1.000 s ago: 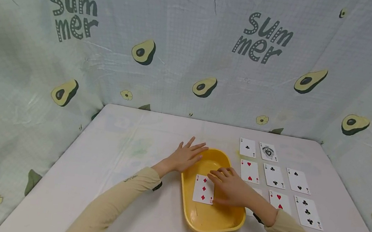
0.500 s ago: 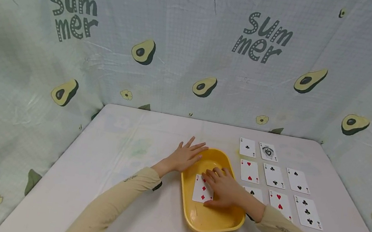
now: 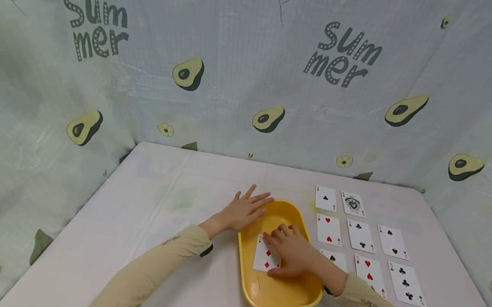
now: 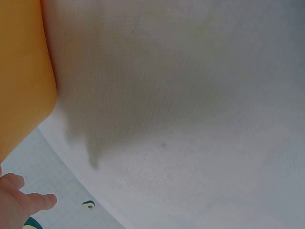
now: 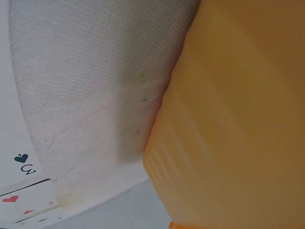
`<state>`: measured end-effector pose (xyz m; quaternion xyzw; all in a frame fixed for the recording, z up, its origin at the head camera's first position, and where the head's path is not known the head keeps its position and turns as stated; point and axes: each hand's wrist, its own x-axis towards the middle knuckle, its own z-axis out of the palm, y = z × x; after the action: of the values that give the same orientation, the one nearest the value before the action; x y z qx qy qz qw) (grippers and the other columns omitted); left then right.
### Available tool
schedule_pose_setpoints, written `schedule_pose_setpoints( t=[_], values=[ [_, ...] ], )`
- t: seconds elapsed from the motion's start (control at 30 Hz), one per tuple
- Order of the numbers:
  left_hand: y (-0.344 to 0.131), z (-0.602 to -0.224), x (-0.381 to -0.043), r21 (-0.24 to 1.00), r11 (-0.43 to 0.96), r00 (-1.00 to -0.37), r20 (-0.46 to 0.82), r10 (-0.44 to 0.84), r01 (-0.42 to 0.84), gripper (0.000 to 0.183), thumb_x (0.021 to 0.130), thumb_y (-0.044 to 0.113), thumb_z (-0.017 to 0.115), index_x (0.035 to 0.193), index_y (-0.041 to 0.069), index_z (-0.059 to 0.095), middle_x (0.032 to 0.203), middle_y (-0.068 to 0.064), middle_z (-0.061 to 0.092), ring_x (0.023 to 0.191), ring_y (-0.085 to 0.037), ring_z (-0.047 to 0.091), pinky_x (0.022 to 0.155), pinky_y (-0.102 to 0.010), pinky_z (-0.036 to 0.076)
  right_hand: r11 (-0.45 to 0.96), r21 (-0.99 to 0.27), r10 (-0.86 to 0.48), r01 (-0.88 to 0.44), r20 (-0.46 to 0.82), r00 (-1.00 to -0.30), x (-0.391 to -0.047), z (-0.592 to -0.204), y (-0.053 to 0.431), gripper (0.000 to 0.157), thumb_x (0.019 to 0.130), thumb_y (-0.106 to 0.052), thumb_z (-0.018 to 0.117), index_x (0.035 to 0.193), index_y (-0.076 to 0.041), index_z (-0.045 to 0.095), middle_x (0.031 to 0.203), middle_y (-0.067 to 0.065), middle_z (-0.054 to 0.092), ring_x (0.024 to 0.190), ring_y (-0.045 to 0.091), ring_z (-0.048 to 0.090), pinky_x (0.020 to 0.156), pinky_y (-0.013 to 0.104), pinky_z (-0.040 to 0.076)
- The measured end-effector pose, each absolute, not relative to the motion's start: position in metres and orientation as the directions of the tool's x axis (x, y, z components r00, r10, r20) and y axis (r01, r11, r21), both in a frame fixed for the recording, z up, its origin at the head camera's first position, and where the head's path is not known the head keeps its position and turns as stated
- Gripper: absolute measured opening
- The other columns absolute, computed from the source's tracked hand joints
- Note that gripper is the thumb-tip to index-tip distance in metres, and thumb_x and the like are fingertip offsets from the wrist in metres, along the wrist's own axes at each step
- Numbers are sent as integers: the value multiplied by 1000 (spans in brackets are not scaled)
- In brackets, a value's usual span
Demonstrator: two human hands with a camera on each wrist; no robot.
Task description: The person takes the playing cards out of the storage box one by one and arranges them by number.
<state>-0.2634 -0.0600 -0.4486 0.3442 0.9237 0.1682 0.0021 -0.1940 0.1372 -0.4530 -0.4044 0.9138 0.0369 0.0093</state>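
A yellow plastic tray (image 3: 262,304) lies on the white-covered table, with a three of diamonds playing card (image 3: 262,259) flat inside. My left hand (image 3: 240,213) rests on the tray's far left rim with its fingers spread. Reaching into the tray from the right, my right hand (image 3: 295,254) covers part of the card. Its index fingertip is at the card's far edge and the thumb at the near edge, pinching it across. In the left wrist view, the tray wall (image 4: 24,71) and a few fingertips show. The tray's side (image 5: 238,119) hides the right fingers in the right wrist view.
Face-up cards lie in rows to the right: an ace of clubs (image 3: 326,198) and another ace (image 3: 353,204), then twos such as the two of hearts (image 3: 329,230), then threes such as the three of clubs (image 3: 407,284). A printed cloth (image 3: 233,70) hangs behind the table.
My right hand has moved left over the card, its thumb and index finger now at opposite edges. The card and my left hand stay in place. The head view has tilted slightly upward.
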Motion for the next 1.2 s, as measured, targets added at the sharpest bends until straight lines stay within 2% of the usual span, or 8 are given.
schedule_pose_setpoints(
  t=[0.33,0.8,1.2],
  values=[
    [-58,-452,-261,319,717,-773,94,627,620,44,98,36,27,140,25,29,148,5,24,139,-32,6,102,-63,17,674,57,-735,-737,-56,-676,-193,-457,138,81,70,-64,58,131,-14,43,116,2,52,109,22,40,94,45,32],
    [-57,-449,-265,299,722,-772,93,629,625,45,98,37,24,141,24,29,148,4,24,139,-33,7,101,-63,18,674,57,-737,-736,-22,-676,-192,-440,144,84,67,-53,67,135,-13,37,123,5,49,112,24,40,96,46,33],
    [-57,-447,-265,306,725,-776,88,624,617,45,98,36,25,141,24,29,148,4,24,139,-33,7,101,-63,17,683,39,-729,-729,-34,-684,-185,-417,154,82,70,-47,69,137,-15,34,132,5,44,119,29,39,99,53,27]
  ],
)
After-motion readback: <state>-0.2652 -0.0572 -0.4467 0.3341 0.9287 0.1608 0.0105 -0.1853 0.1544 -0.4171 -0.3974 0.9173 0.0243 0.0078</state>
